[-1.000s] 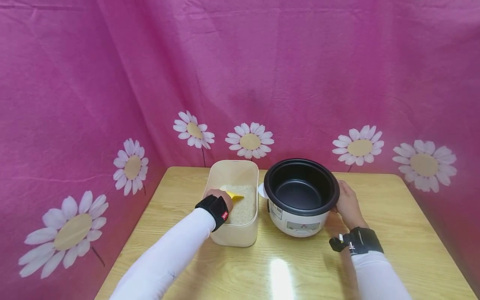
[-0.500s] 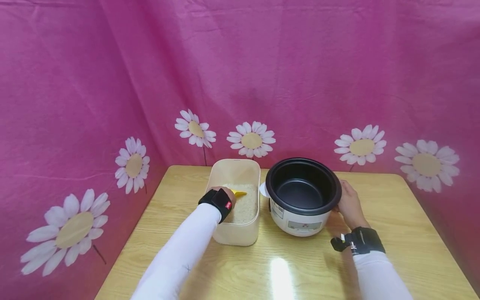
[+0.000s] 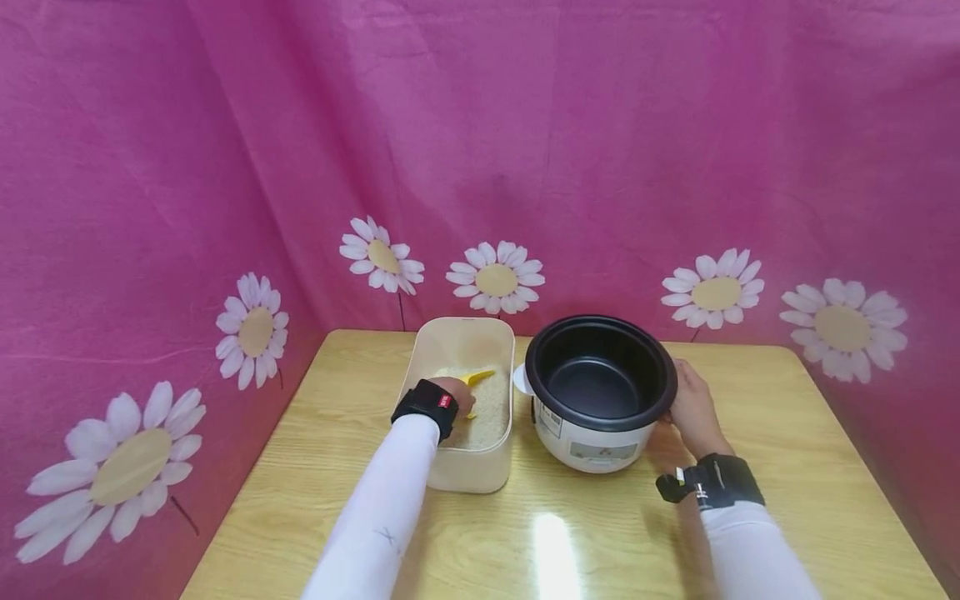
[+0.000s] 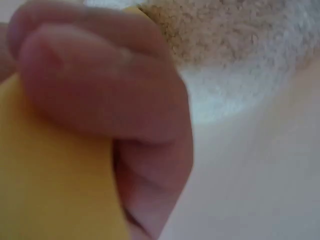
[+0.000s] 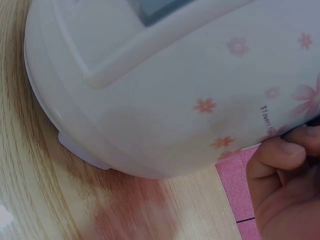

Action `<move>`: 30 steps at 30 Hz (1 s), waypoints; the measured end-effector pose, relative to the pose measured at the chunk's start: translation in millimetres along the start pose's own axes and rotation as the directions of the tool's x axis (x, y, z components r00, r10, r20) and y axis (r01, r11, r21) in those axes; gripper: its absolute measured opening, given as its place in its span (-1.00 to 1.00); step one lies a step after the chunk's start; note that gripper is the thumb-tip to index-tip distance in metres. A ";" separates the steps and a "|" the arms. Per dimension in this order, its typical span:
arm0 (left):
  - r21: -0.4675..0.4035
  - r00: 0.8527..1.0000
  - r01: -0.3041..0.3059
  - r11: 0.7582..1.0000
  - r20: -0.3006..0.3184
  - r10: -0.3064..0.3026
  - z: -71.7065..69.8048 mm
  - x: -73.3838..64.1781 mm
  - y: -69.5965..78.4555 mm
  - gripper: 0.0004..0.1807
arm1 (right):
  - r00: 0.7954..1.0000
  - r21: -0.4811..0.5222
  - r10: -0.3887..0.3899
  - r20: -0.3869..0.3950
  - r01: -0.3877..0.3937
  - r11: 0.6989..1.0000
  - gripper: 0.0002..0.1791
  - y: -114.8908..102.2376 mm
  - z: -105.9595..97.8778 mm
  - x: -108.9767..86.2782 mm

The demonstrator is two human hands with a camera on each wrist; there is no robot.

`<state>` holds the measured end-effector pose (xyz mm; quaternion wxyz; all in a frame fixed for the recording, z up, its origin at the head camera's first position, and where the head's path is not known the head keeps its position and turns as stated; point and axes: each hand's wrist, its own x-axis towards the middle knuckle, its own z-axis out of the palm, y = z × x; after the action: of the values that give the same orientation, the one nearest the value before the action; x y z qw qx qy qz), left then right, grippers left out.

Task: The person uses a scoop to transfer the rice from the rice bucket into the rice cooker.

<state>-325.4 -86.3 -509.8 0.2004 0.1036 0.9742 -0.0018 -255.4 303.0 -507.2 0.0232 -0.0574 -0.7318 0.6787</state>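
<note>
Head view | scoop [image 3: 478,377] newly turned toward two o'clock inside rice bin [image 3: 468,473]; scooping seemingly unfinished | left hand [image 3: 458,395] grips it | right hand [image 3: 693,408] at three o'clock on cooker [image 3: 611,438]; grip partly hidden, cannot tell

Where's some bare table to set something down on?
Bare: table between left sleeve and right sleeve; from the beige container to the left edge; from the right hand to the right edge. Crowded: narrow gap between container and rice cooker; inside the container, where the left hand holds a yellow scoop.
</note>
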 end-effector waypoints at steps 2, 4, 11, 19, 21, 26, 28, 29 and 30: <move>-0.043 0.999 0.041 0.998 0.024 -0.040 -7.6 -15.4 3.6 -0.52 | 1.000 -0.001 -0.003 -0.006 0.003 1.000 -0.75 -0.9 -0.2 0.9; -0.124 0.996 0.083 0.989 0.046 -0.078 -18.8 -36.0 8.0 -0.51 | 1.000 -0.001 -0.006 -0.002 0.006 1.000 -0.75 -2.1 -0.1 0.9; -0.279 0.991 0.128 0.952 0.084 -0.108 -50.0 -93.6 20.3 -0.53 | 1.000 -0.012 -0.010 0.006 0.010 1.000 -0.72 -3.6 0.4 -1.8; -0.401 0.976 0.216 0.890 0.113 -0.185 -42.9 -95.6 15.2 -0.53 | 1.000 -0.027 -0.008 0.013 0.008 1.000 -0.71 2.4 1.8 -3.9; -0.398 0.976 0.215 0.892 0.121 -0.182 -41.0 -95.2 14.1 -0.52 | 1.000 -0.014 -0.003 0.012 0.003 1.000 -0.72 3.4 3.0 -4.3; -0.357 0.972 0.232 0.905 0.120 -0.202 -42.0 -94.3 14.4 -0.52 | 1.000 -0.004 -0.015 0.016 0.015 1.000 -0.72 3.0 4.3 -3.2; -0.339 0.973 0.227 0.913 0.114 -0.200 -43.9 -93.3 15.2 -0.53 | 1.000 -0.009 -0.019 0.012 0.019 1.000 -0.73 1.9 3.3 -3.0; -0.329 0.977 0.212 0.920 0.103 -0.188 -44.4 -93.0 15.5 -0.53 | 1.000 -0.006 -0.019 0.008 0.019 1.000 -0.73 1.2 2.7 -3.0; -0.325 0.979 0.202 0.924 0.100 -0.179 -45.2 -92.5 15.6 -0.52 | 1.000 0.002 -0.020 0.002 0.020 1.000 -0.73 0.1 2.4 -3.2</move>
<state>-256.7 -87.6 -431.5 0.2470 -0.0273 0.9585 0.1400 -252.5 300.3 -507.4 0.0293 -0.0491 -0.7316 0.6793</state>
